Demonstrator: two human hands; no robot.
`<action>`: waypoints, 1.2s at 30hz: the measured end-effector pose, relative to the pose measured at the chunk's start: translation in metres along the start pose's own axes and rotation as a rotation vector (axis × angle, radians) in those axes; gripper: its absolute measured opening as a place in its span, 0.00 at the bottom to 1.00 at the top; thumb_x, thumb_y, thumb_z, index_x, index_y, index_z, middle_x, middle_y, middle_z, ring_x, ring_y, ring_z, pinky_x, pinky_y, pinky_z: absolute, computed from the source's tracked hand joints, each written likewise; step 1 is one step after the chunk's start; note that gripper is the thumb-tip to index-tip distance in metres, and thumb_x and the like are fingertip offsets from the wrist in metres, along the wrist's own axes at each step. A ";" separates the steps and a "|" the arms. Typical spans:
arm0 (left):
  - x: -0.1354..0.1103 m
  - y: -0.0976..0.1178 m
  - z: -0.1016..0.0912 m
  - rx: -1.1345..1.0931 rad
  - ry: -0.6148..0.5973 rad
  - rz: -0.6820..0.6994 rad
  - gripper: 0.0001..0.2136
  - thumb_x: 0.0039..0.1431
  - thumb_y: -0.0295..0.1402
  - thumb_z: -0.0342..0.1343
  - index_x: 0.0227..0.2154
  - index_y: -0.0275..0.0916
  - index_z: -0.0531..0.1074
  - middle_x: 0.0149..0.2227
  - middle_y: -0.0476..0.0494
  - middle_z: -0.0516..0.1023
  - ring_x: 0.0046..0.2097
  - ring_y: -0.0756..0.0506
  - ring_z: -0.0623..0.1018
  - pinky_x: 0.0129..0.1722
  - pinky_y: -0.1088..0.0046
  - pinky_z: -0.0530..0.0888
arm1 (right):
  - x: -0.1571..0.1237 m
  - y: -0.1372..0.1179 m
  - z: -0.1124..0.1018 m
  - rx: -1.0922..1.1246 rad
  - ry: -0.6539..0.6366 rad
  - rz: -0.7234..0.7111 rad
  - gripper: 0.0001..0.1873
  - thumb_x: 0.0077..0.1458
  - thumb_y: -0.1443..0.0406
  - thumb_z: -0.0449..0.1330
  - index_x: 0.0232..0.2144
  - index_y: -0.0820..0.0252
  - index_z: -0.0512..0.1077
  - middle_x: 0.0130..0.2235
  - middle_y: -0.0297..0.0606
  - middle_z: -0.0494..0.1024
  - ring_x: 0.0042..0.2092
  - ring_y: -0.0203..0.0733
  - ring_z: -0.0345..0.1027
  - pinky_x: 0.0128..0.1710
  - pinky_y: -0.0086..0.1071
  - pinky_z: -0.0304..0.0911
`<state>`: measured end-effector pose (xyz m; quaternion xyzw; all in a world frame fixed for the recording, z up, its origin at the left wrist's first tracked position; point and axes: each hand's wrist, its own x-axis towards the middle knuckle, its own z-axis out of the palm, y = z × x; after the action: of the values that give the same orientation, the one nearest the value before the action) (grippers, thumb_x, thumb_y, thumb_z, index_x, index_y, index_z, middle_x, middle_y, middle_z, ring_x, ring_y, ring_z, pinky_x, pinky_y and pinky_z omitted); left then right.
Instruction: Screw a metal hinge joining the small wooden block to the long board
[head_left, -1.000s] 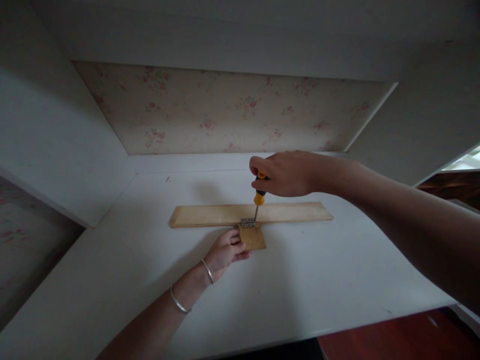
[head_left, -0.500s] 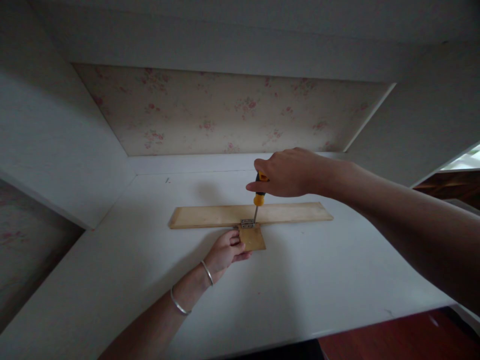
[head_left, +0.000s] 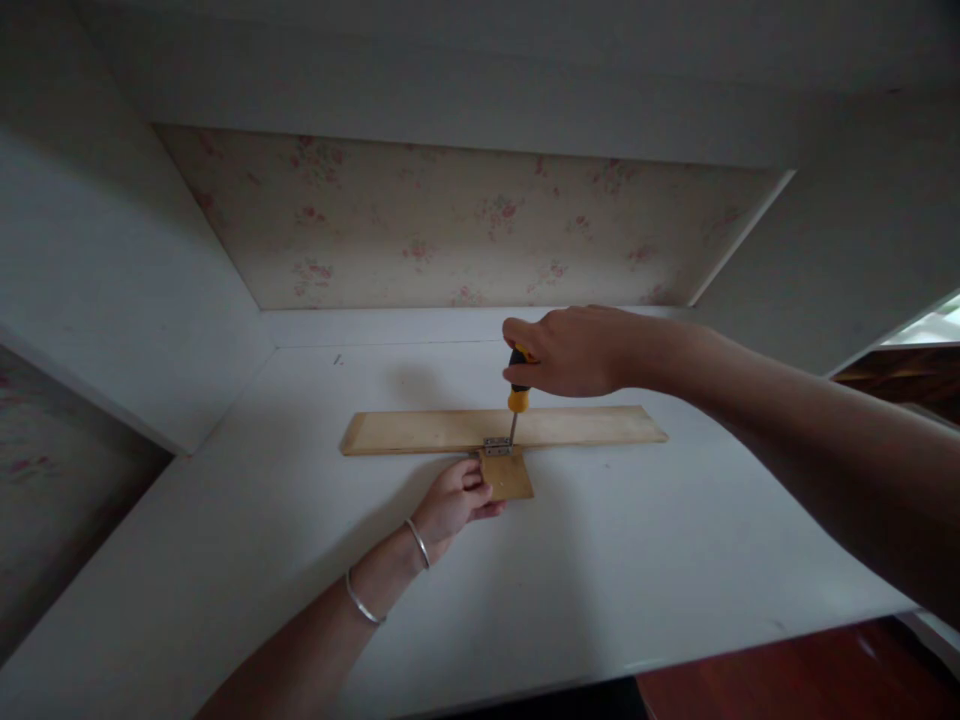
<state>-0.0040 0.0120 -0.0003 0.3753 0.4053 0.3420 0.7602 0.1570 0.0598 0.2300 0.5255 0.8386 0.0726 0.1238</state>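
Observation:
A long pale wooden board (head_left: 420, 430) lies across the white table (head_left: 600, 570). A small square wooden piece (head_left: 511, 477) sits against its near edge, joined by a small metal hinge (head_left: 495, 445). My right hand (head_left: 574, 350) is closed round the top of a yellow and black screwdriver (head_left: 517, 390), held upright with its tip on the hinge. My left hand (head_left: 452, 500), two bangles on its wrist, grips the left side of the small wooden piece with fingers curled.
White walls close in the table on the left (head_left: 112, 300) and right (head_left: 840, 250). Floral wallpaper (head_left: 465, 230) covers the back. Reddish-brown floor (head_left: 787, 670) shows beyond the table's near right edge.
My right hand has shifted its grip slightly on the screwdriver handle, as in turning it. The boards and my left hand stay put.

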 end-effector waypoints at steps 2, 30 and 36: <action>0.000 0.000 0.000 0.000 0.000 0.003 0.13 0.54 0.20 0.54 0.44 0.31 0.68 0.47 0.32 0.74 0.37 0.47 0.78 0.39 0.70 0.76 | 0.001 -0.003 -0.001 -0.059 0.031 0.027 0.30 0.56 0.45 0.43 0.45 0.60 0.67 0.36 0.49 0.76 0.36 0.52 0.70 0.31 0.37 0.55; -0.001 0.001 0.001 -0.021 0.000 0.015 0.13 0.53 0.20 0.56 0.43 0.31 0.69 0.45 0.33 0.75 0.36 0.47 0.78 0.37 0.71 0.76 | 0.003 -0.006 -0.002 -0.071 0.042 -0.011 0.29 0.57 0.46 0.44 0.42 0.60 0.69 0.37 0.50 0.76 0.37 0.52 0.70 0.31 0.36 0.55; -0.001 0.001 0.001 -0.036 0.002 0.009 0.13 0.53 0.20 0.57 0.42 0.32 0.70 0.45 0.33 0.75 0.35 0.48 0.78 0.37 0.70 0.76 | 0.000 -0.005 0.000 0.036 0.085 -0.143 0.24 0.57 0.49 0.46 0.50 0.54 0.62 0.44 0.43 0.76 0.38 0.46 0.70 0.31 0.33 0.54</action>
<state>-0.0040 0.0116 0.0008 0.3632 0.3979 0.3531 0.7649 0.1524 0.0574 0.2288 0.4627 0.8797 0.0709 0.0834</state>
